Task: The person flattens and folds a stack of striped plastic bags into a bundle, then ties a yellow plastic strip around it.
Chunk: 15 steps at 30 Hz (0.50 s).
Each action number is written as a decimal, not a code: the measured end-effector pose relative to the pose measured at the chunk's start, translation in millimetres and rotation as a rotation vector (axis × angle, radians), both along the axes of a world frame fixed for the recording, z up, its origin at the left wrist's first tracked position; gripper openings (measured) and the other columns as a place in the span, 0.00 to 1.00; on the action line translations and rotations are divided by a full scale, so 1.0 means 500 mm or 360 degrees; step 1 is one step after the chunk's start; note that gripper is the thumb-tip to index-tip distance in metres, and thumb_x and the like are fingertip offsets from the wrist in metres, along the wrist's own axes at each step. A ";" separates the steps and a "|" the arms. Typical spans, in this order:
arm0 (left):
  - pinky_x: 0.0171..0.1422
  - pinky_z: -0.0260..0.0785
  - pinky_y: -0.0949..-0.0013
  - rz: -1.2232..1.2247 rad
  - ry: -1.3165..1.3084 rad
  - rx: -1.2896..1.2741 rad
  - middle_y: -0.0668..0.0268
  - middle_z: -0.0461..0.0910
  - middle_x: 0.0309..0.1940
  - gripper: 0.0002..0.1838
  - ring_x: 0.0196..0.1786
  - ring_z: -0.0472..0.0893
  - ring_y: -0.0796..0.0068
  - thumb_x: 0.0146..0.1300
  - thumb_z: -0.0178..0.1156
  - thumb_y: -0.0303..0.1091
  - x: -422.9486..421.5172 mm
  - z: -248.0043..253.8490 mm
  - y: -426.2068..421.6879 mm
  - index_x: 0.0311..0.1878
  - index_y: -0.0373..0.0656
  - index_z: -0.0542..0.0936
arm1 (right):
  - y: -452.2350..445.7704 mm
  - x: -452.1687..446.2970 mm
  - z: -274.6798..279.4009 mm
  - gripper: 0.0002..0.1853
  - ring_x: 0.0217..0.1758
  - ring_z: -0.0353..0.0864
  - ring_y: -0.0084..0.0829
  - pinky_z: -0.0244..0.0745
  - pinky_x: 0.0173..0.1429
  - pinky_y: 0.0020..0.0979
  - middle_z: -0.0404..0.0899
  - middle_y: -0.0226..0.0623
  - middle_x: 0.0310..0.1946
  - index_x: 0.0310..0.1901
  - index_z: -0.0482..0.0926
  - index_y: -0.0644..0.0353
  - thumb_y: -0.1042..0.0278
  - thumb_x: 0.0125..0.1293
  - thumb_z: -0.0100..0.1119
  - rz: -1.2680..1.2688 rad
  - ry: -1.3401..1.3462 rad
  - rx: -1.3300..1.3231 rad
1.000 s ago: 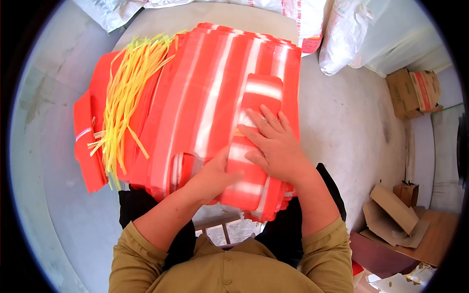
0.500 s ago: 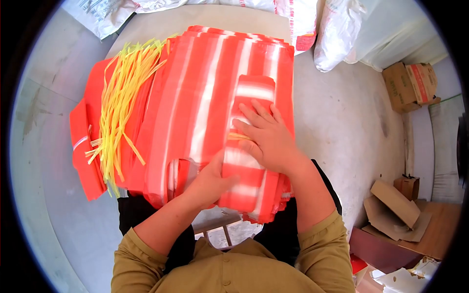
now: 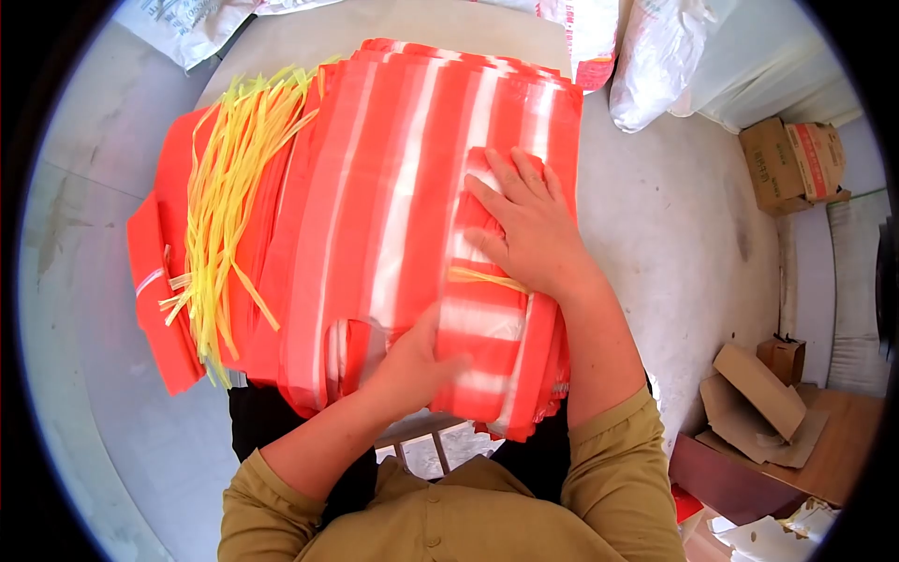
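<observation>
A folded bundle of red-and-white striped plastic bags (image 3: 479, 323) lies on the right part of a wide stack of the same bags (image 3: 403, 187). Around its middle runs a yellow tie strip (image 3: 489, 277). My right hand (image 3: 532, 225) rests palm down on the bundle's upper part, fingers spread. At the bundle's lower left edge is my left hand (image 3: 412, 368), its slightly blurred thumb over the top and its fingertips hidden at the edge. Many loose yellow strips (image 3: 239, 197) lie across the red plastic on the left.
The stack lies on a pale surface (image 3: 670, 225) over my lap. White sacks (image 3: 660, 66) stand along the far side. To the right are a cardboard box (image 3: 791, 167), an opened carton (image 3: 754, 407) and a brown wooden top (image 3: 833, 440).
My right hand has shifted up the bundle, leaving more of the yellow strip showing. My left hand stays at the lower left edge. The whole view has shifted slightly.
</observation>
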<state>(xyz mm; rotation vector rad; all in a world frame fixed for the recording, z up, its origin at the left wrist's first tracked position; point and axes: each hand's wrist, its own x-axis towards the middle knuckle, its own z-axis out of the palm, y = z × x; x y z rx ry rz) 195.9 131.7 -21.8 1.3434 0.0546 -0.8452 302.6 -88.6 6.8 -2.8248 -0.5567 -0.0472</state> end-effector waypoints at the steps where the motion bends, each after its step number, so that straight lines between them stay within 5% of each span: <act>1: 0.78 0.69 0.61 0.0002 -0.0016 0.0012 0.58 0.75 0.73 0.40 0.74 0.75 0.71 0.72 0.64 0.19 0.000 0.001 0.000 0.83 0.36 0.58 | 0.000 0.004 -0.002 0.34 0.92 0.45 0.49 0.39 0.92 0.55 0.54 0.42 0.88 0.79 0.73 0.48 0.45 0.77 0.59 -0.0009 -0.0001 0.0019; 9: 0.78 0.69 0.62 0.0004 -0.0072 -0.0026 0.58 0.75 0.73 0.38 0.74 0.75 0.71 0.73 0.64 0.20 -0.003 -0.008 0.002 0.82 0.36 0.59 | -0.006 0.031 -0.010 0.30 0.88 0.57 0.49 0.44 0.89 0.58 0.64 0.43 0.83 0.76 0.75 0.53 0.52 0.77 0.62 -0.0385 -0.0024 0.0029; 12: 0.76 0.71 0.62 0.0070 -0.0028 -0.0116 0.56 0.78 0.71 0.38 0.72 0.77 0.69 0.71 0.65 0.23 -0.006 0.003 0.004 0.82 0.36 0.63 | -0.029 0.020 -0.017 0.28 0.83 0.64 0.47 0.54 0.86 0.54 0.69 0.45 0.79 0.74 0.76 0.56 0.58 0.76 0.64 -0.0517 -0.0449 -0.0121; 15: 0.75 0.72 0.62 0.0136 0.0062 -0.0153 0.56 0.78 0.71 0.37 0.72 0.77 0.69 0.71 0.65 0.22 -0.011 0.016 0.001 0.82 0.36 0.64 | -0.043 -0.015 0.012 0.27 0.70 0.77 0.41 0.73 0.74 0.43 0.78 0.47 0.68 0.73 0.77 0.58 0.62 0.76 0.65 -0.0517 -0.0533 0.0212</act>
